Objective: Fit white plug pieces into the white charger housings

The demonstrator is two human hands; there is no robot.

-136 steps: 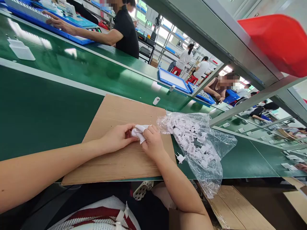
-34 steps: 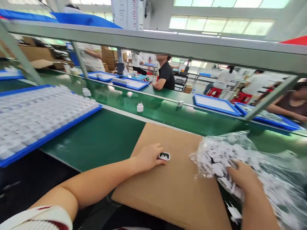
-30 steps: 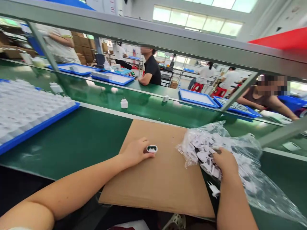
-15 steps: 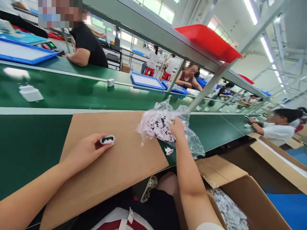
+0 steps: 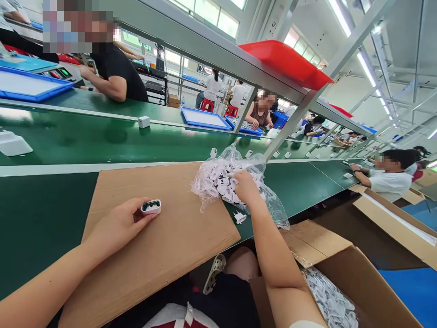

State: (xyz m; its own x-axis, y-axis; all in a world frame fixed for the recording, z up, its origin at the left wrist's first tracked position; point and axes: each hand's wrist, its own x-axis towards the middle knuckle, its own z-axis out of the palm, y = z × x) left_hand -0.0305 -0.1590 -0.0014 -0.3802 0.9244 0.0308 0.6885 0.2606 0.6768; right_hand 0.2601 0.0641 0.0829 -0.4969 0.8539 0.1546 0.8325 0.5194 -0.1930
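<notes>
We see the left hand [image 5: 119,223] a little left of the middle of the frame; its thumb and fingers are closed to a narrow pinch on the white housing [image 5: 151,208], which they hold by its left end, above the cardboard sheet [image 5: 164,246]. The housing has its open mouth turned upward, so we can look at the dark inside; its long axis goes mostly across the frame, from left to right, with the right end slightly higher.

The right hand [image 5: 246,187] is right of the centre; it reaches to the clear plastic bag [image 5: 277,209], and its fingers are partly bent over the small white parts [image 5: 222,181]; we cannot tell if they have hold of one of them. From this right hand, the housing lies to the left and somewhat lower in the frame, with bare cardboard between; the left hand is the one at the housing, and the right hand is the nearer to the parts.

The bag lies over the upper right corner of the cardboard; a loose white plug [image 5: 240,217] rests just beside the right edge of the sheet, below the right hand, on the green bench [image 5: 44,218]; we see no finger touching it.
</notes>
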